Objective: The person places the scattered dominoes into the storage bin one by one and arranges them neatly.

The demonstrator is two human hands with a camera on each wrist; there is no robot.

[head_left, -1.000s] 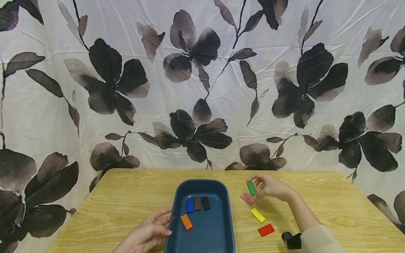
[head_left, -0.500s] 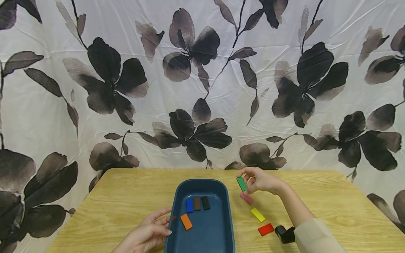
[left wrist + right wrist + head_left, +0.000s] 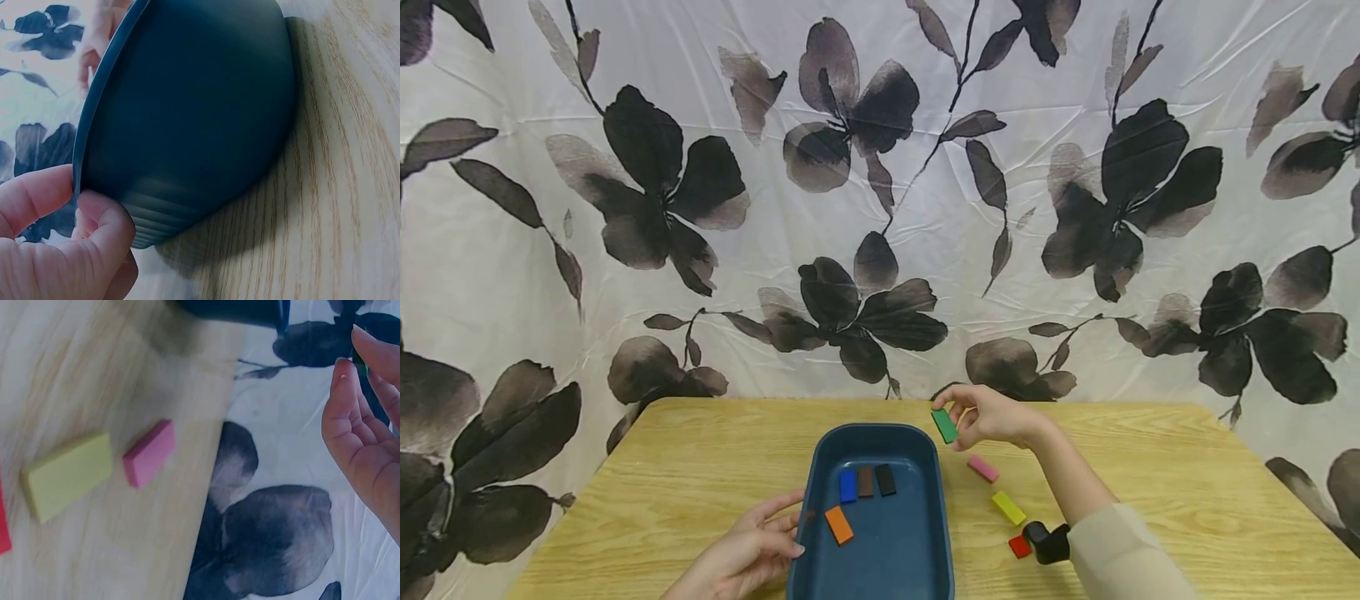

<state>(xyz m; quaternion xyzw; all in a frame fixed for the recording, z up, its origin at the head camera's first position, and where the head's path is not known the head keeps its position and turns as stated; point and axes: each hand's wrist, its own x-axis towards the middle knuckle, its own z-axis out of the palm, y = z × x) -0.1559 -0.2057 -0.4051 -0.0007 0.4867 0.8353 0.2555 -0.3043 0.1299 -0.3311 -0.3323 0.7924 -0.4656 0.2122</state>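
Note:
My right hand [image 3: 992, 417] pinches a green block [image 3: 944, 426] between thumb and fingertips, held up just off the upper right corner of the dark blue tray [image 3: 946, 517]. In the right wrist view that block is mostly hidden by the fingers [image 3: 375, 353]. My left hand [image 3: 748, 546] grips the tray's left rim, its thumb on the outer wall in the left wrist view. Inside the tray lie a blue block [image 3: 847, 486], a brown block [image 3: 866, 482] and a black block [image 3: 886, 479] in a row, with an orange block [image 3: 839, 526] tilted below them.
Right of the tray, a pink block [image 3: 982, 468], a yellow block [image 3: 1008, 507] and a red block [image 3: 1019, 546] lie on the wooden table [image 3: 722, 442]. The black wrist camera [image 3: 1047, 542] partly covers the red one. A floral curtain [image 3: 970, 208] hangs behind the table.
My right hand has moved left with the green block, from above the pink block's right side to near the tray's corner. The left hand has kept its grip on the rim.

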